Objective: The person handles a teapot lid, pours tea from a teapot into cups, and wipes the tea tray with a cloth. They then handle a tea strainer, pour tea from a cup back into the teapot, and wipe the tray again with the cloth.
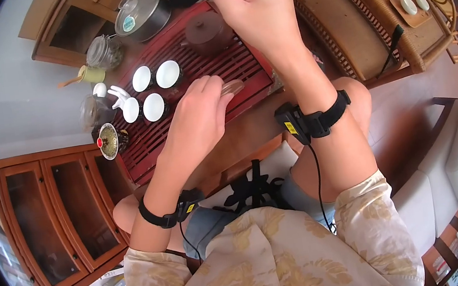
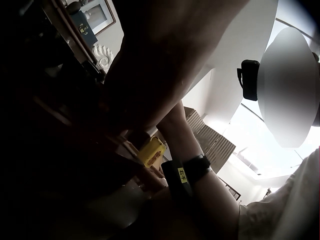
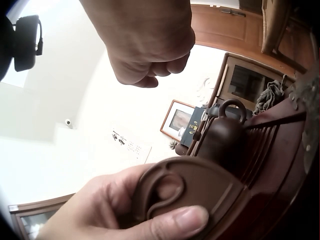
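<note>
My left hand (image 1: 196, 112) pinches the edge of a round brown coaster (image 3: 200, 185) above the front of the tea tray (image 1: 196, 133). A raised swirl marks the coaster's face in the right wrist view, and the thumb lies across it. Higher up and to the right, my right hand (image 1: 260, 8) is raised with its fingers curled; nothing shows in it. Below and left of that fist, a dark brown teapot (image 1: 207, 35) stands on the tray. Several white-lined cups (image 1: 154, 107) are set just left of the left hand. The left wrist view is mostly dark.
A lidded pot (image 1: 144, 15) and glass jar (image 1: 105, 53) stand behind the tray. At its left end are a lidded patterned bowl (image 1: 112, 142) and white hand-shaped ornament (image 1: 119, 96). To the right, a wicker shelf (image 1: 334, 19) carries a small tray with two cups (image 1: 409, 5).
</note>
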The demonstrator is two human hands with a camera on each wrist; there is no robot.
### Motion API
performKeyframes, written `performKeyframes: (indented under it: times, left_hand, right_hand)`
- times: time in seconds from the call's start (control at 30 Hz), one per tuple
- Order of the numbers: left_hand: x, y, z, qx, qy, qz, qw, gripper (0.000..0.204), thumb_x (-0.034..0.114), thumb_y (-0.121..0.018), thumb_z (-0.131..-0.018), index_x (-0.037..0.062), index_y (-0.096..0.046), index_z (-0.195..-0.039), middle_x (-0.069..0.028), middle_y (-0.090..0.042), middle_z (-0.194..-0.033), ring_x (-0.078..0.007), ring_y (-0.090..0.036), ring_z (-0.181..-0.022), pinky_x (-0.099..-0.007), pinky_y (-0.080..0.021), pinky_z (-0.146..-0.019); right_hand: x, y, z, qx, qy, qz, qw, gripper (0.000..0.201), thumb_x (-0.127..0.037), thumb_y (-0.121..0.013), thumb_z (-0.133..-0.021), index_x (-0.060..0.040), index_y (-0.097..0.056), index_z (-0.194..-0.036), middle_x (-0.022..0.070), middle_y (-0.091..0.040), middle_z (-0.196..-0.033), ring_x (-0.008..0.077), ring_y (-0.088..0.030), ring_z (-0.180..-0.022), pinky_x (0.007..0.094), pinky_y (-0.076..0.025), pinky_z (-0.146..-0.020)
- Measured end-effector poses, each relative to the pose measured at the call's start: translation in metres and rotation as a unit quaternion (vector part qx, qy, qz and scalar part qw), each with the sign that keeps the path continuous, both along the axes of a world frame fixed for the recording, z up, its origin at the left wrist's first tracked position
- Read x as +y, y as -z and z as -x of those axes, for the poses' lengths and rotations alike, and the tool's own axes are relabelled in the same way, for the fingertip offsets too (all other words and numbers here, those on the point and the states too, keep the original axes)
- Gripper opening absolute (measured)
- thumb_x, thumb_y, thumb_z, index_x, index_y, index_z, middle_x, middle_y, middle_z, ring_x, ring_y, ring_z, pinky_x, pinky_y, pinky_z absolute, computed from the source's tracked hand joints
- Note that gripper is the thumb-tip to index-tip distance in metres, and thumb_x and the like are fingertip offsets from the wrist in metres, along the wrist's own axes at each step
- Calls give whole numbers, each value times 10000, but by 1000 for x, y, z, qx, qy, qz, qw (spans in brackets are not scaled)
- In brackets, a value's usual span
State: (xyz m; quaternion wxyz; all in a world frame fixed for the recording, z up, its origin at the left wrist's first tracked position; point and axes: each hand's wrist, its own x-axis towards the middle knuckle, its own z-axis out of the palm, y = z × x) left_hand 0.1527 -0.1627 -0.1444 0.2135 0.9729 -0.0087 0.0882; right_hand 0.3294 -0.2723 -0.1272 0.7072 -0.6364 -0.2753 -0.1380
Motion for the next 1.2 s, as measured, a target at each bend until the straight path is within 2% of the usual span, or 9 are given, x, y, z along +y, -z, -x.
performKeyframes:
  times: [0.23, 0.33, 0.43, 0.6, 0.73, 0.83, 0.93, 1.03, 1.2]
  left_hand:
    - [11, -11, 34, 41, -33, -18, 998, 154, 51, -708, -1033, -48, -597, -1073, -249, -653, -1049, -478, -635, -1024, -557, -527, -871]
    - [13, -11, 36, 34, -27, -20, 999, 155, 54, -709, -1032, -47, -599, -1073, -247, -653, -1051, -477, -635, -1026, -558, -527, -873]
    - [10, -14, 26, 26, -14, -23, 999, 154, 53, -711, -1030, -47, -601, -1067, -250, -655, -1057, -478, -638, -1030, -560, -532, -880]
    - [-10, -2, -8, -24, 28, 11, 999, 159, 61, -736, -1014, -32, -636, -1096, -256, -650, -1048, -494, -641, -1000, -533, -533, -861]
    - [-17, 6, -16, -21, 29, 12, 999, 166, 64, -734, -1015, -37, -631, -1097, -261, -644, -1041, -505, -635, -1002, -539, -528, -858]
    - [-6, -1, -2, 4, 20, 6, 1000, 171, 69, -733, -1018, -39, -626, -1096, -269, -636, -1037, -515, -627, -998, -542, -524, -850]
    - [9, -3, 20, 23, -7, -4, 1000, 179, 75, -737, -1019, -30, -616, -1100, -264, -633, -1025, -517, -620, -988, -541, -518, -834]
    - [10, -10, 32, 55, -38, -10, 998, 149, 63, -722, -1027, -38, -623, -1075, -231, -653, -1033, -467, -639, -1005, -552, -533, -872]
    - [9, -21, 12, -10, 59, -4, 998, 152, -14, -719, -962, 3, -754, -1109, -172, -733, -1075, -393, -695, -1042, -501, -568, -933]
  right_hand:
    - [1, 0, 0, 13, -10, 9, 1000, 436, -59, -740, -991, -4, -419, -701, 74, -332, -613, 75, -328, -636, 348, -342, -522]
    - [11, 12, -8, -36, 41, 14, 998, 335, -130, -755, -898, -17, -533, -674, 168, -466, -583, 363, -416, -532, 408, -488, -559]
    - [11, 13, -10, -31, 32, 6, 999, 343, -128, -752, -903, -14, -520, -678, 160, -447, -583, 331, -381, -537, 398, -482, -558]
    - [11, 12, -9, -26, 37, 13, 999, 337, -123, -748, -905, -14, -522, -679, 164, -450, -586, 339, -389, -538, 403, -486, -561]
    - [9, 10, -8, -38, 44, 10, 998, 330, -128, -747, -905, -18, -533, -679, 171, -464, -588, 363, -407, -537, 411, -495, -565]
    - [0, 0, -1, 3, -6, 4, 1000, 440, -65, -742, -993, -8, -420, -699, 72, -328, -615, 74, -325, -636, 347, -343, -523]
    - [9, 11, -8, -25, 33, 15, 999, 330, -133, -748, -906, -22, -537, -678, 175, -476, -589, 386, -423, -542, 417, -501, -568]
    - [11, 12, -7, -25, 38, 14, 999, 332, -133, -749, -908, -25, -535, -678, 175, -481, -589, 396, -428, -548, 417, -500, -568]
    - [6, 9, -6, -11, 25, 20, 999, 332, -134, -752, -908, -27, -539, -677, 177, -486, -593, 400, -435, -552, 421, -499, -566]
